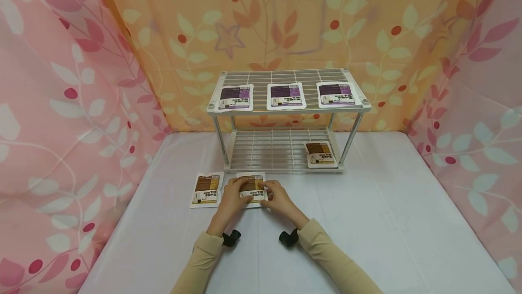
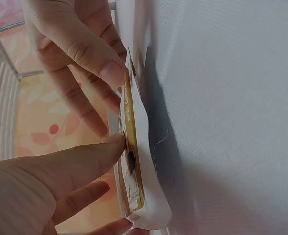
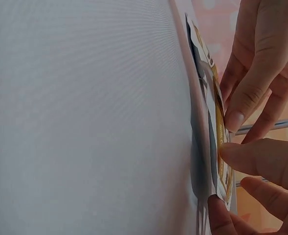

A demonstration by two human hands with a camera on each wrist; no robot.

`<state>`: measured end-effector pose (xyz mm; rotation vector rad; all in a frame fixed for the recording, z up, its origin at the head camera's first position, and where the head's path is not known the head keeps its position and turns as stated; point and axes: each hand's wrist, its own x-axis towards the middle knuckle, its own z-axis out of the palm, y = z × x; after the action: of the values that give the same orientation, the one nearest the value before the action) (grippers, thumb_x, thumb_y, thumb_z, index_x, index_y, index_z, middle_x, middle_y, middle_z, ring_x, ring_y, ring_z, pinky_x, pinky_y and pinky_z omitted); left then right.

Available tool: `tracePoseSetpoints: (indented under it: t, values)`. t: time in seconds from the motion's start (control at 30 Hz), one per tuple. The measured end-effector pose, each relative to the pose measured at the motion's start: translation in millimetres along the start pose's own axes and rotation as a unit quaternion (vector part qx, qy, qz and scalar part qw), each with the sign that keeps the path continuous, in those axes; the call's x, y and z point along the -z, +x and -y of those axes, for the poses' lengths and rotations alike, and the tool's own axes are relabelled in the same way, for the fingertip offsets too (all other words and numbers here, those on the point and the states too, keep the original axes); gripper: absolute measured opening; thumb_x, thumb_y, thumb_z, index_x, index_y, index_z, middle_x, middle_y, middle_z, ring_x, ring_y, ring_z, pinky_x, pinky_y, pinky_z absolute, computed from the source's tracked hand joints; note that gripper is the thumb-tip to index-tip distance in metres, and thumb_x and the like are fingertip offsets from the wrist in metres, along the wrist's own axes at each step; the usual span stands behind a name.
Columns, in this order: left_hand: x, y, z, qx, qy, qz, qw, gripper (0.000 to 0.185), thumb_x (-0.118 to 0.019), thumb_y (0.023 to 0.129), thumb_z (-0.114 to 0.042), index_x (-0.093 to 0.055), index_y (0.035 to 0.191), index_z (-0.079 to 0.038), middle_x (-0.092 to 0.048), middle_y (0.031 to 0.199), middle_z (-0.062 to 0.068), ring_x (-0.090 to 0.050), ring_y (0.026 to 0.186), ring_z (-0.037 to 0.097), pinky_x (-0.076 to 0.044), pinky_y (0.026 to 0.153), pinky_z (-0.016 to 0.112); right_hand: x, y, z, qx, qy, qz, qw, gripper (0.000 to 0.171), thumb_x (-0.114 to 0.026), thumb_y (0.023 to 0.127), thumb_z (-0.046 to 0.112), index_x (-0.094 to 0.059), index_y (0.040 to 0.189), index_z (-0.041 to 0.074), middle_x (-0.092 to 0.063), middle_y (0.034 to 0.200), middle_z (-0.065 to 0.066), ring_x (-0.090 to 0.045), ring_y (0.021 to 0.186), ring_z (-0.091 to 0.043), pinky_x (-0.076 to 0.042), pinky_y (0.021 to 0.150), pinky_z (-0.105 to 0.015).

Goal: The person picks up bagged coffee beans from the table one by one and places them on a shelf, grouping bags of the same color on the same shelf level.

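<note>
A brown-labelled white packet (image 1: 253, 181) lies on the white table just in front of a wire rack (image 1: 285, 109). My left hand (image 1: 235, 193) holds its left side and my right hand (image 1: 274, 195) its right side, fingers curled over the top face and thumbs at the near edge. The left wrist view has the left hand (image 2: 112, 110) with fingertips on the packet (image 2: 134, 166), whose edge stands slightly off the cloth. In the right wrist view the right hand (image 3: 232, 134) pinches the packet (image 3: 213, 105) edge.
A second brown packet (image 1: 205, 190) lies left of the held one. The rack's top shelf carries three purple packets (image 1: 286, 96); its lower shelf has one brown packet (image 1: 321, 154) at the right. Floral curtains (image 1: 61, 103) close in the table (image 1: 387, 212) on three sides.
</note>
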<state>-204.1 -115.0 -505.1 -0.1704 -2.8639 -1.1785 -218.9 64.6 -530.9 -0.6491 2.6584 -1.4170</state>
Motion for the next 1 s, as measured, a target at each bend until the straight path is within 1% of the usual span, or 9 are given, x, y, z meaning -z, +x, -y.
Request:
tracePoseSetpoints:
  t: [0.13, 0.27, 0.43, 0.57, 0.7, 0.8, 0.93, 1.0]
  values:
    - [1.0, 0.9, -0.5, -0.007, 0.01, -0.003, 0.9999, 0.056, -0.077, 0.075, -0.016, -0.055, 0.126, -0.007, -0.044, 0.129, 0.023, -0.041, 0.116, 0.044, -0.042, 0.09, 0.055, 2.7, -0.8, 1.7, 0.014, -0.004, -0.005, 1.0, 0.055, -0.073, 0.075, 0.004, -0.053, 0.126, -0.001, -0.046, 0.123, -0.024, -0.056, 0.095, -0.029, -0.052, 0.071, -0.032]
    - [1.3, 2.4, -1.8, -0.016, 0.004, -0.01, 0.9998, 0.055, -0.077, 0.076, -0.016, -0.056, 0.126, -0.006, -0.044, 0.13, 0.024, -0.041, 0.118, 0.045, -0.04, 0.092, 0.057, 5.8, -0.3, 3.2, 0.025, 0.0, -0.015, 1.0, 0.054, -0.073, 0.075, 0.002, -0.053, 0.125, -0.002, -0.046, 0.122, -0.025, -0.056, 0.095, -0.032, -0.053, 0.072, -0.033]
    - [0.2, 4.9, -3.3, -0.028, -0.018, -0.023, 0.9992, 0.056, -0.076, 0.076, -0.014, -0.054, 0.127, -0.006, -0.045, 0.131, 0.024, -0.042, 0.12, 0.043, -0.04, 0.094, 0.056, 10.1, 0.3, 3.0, 0.019, 0.005, -0.023, 1.0, 0.054, -0.073, 0.074, 0.001, -0.054, 0.124, -0.004, -0.046, 0.123, -0.026, -0.059, 0.093, -0.035, -0.055, 0.073, -0.031]
    - [-1.7, 7.7, -3.9, -0.033, -0.029, -0.035, 0.9984, 0.055, -0.075, 0.077, -0.013, -0.053, 0.128, -0.005, -0.046, 0.13, 0.023, -0.045, 0.119, 0.041, -0.041, 0.095, 0.055, 14.0, 0.5, 0.5, 0.011, 0.009, -0.033, 0.999, 0.052, -0.073, 0.074, 0.002, -0.055, 0.123, -0.004, -0.047, 0.124, -0.026, -0.06, 0.093, -0.035, -0.055, 0.073, -0.034]
    - [-3.6, 10.4, -5.6, -0.024, -0.049, -0.041, 0.9977, 0.055, -0.074, 0.077, -0.011, -0.053, 0.128, -0.004, -0.048, 0.131, 0.022, -0.049, 0.116, 0.042, -0.044, 0.093, 0.052, 18.9, 0.2, -2.8, 0.006, 0.015, -0.041, 0.999, 0.053, -0.073, 0.074, 0.001, -0.055, 0.124, -0.003, -0.047, 0.125, -0.026, -0.06, 0.093, -0.035, -0.055, 0.074, -0.036]
    - [-5.5, 12.5, -6.5, -0.027, -0.064, -0.044, 0.9966, 0.056, -0.074, 0.077, -0.008, -0.052, 0.129, -0.004, -0.05, 0.131, 0.021, -0.054, 0.111, 0.04, -0.048, 0.09, 0.048, 22.2, -0.2, -4.7, 0.003, 0.014, -0.042, 0.999, 0.054, -0.073, 0.074, 0.0, -0.054, 0.124, -0.003, -0.046, 0.126, -0.026, -0.06, 0.094, -0.035, -0.055, 0.074, -0.035]
    - [-8.7, 16.8, -6.7, -0.05, -0.064, -0.05, 0.9954, 0.057, -0.074, 0.076, -0.007, -0.053, 0.128, -0.003, -0.053, 0.128, 0.019, -0.054, 0.11, 0.037, -0.049, 0.087, 0.046, 25.7, -0.8, -6.1, -0.001, 0.007, -0.045, 0.999, 0.054, -0.074, 0.074, 0.001, -0.054, 0.124, -0.003, -0.046, 0.126, -0.025, -0.06, 0.094, -0.035, -0.055, 0.075, -0.035]
    - [-10.8, 19.8, -6.3, -0.063, -0.062, -0.05, 0.9948, 0.056, -0.075, 0.075, -0.007, -0.054, 0.127, -0.002, -0.055, 0.127, 0.019, -0.053, 0.112, 0.036, -0.048, 0.089, 0.046, 27.2, -0.8, -6.7, -0.002, 0.003, -0.047, 0.999, 0.055, -0.074, 0.073, 0.002, -0.054, 0.124, -0.003, -0.046, 0.126, -0.025, -0.06, 0.093, -0.036, -0.055, 0.075, -0.035]
